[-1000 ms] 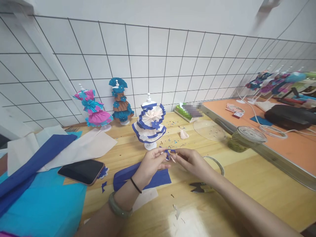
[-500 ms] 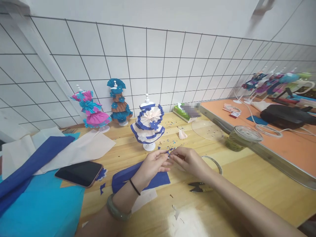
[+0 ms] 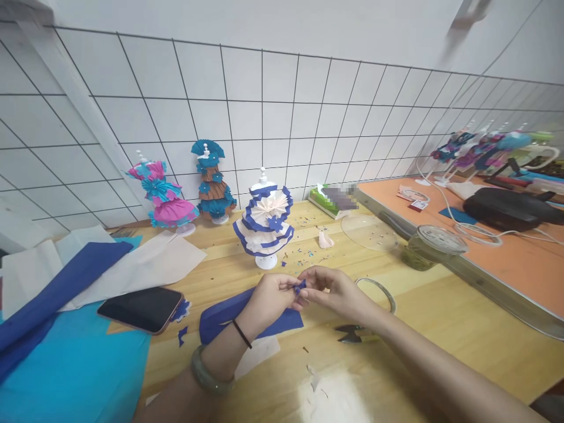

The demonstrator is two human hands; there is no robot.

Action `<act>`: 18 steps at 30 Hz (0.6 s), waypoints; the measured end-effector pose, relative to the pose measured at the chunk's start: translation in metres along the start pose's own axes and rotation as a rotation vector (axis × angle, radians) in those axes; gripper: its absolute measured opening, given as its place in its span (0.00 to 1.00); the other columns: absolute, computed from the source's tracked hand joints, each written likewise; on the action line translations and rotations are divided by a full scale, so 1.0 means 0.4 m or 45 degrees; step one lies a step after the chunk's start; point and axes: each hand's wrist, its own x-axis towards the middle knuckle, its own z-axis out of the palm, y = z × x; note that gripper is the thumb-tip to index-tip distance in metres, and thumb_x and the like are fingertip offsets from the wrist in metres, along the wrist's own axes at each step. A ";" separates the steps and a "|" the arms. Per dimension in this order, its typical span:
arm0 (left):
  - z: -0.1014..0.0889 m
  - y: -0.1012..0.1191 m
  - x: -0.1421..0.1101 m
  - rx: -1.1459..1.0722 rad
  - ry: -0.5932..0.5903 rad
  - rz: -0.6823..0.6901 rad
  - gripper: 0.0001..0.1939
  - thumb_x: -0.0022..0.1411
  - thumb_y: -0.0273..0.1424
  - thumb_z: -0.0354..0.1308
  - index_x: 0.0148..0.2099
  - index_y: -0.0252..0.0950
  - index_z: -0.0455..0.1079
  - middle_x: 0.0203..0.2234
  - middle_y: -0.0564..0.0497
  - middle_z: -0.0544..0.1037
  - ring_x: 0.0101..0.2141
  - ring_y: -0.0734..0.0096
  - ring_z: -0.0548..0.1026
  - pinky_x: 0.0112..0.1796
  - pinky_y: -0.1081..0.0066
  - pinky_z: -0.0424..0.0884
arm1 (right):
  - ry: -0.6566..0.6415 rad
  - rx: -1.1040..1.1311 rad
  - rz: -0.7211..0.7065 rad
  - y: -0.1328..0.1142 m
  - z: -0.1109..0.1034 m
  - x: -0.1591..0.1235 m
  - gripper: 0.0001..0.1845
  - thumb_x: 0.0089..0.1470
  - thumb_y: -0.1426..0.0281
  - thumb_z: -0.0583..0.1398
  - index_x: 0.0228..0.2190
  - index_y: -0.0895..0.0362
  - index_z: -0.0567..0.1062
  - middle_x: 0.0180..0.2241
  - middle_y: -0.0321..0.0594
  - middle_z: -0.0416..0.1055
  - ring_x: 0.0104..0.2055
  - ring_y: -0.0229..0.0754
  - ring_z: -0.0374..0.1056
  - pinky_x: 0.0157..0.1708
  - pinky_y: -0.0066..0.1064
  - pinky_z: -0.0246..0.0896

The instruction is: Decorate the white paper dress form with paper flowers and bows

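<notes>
Partly covered, a small crumpled dark-blue paper piece [image 3: 300, 287] sits pinched in the grip of our left hand [image 3: 277, 296] and right hand [image 3: 331, 289], both angled inward above the yellowish wooden counter [image 3: 440, 305].

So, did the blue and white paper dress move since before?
No. The blue and white dress stayed put: the white knob above it still lines up with the same dark upright line on the wall.

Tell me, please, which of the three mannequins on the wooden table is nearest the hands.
The mannequin in the white paper dress with blue edging; the pink and turquoise mannequin and the teal and brown mannequin stand farther back.
</notes>
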 end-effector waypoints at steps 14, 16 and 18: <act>-0.019 0.002 0.001 -0.221 -0.108 0.042 0.19 0.52 0.31 0.61 0.47 0.32 0.67 0.33 0.44 0.76 0.32 0.70 0.75 0.36 0.66 0.72 | 0.153 -0.214 -0.151 -0.006 0.002 0.018 0.06 0.51 0.71 0.55 0.30 0.58 0.72 0.28 0.40 0.72 0.30 0.39 0.67 0.33 0.32 0.62; -0.025 -0.002 0.009 -0.172 -0.103 0.057 0.16 0.53 0.27 0.60 0.46 0.31 0.68 0.30 0.46 0.77 0.29 0.72 0.75 0.34 0.68 0.73 | 0.086 -0.016 -0.106 -0.010 0.002 0.021 0.10 0.52 0.70 0.55 0.38 0.58 0.69 0.32 0.42 0.73 0.33 0.40 0.69 0.36 0.33 0.63; -0.031 -0.002 0.016 -0.109 -0.031 0.090 0.10 0.52 0.23 0.59 0.39 0.29 0.71 0.27 0.48 0.77 0.27 0.73 0.75 0.33 0.70 0.72 | 0.105 0.091 -0.065 -0.013 -0.001 0.011 0.16 0.52 0.69 0.55 0.44 0.57 0.65 0.36 0.43 0.73 0.37 0.40 0.69 0.38 0.34 0.63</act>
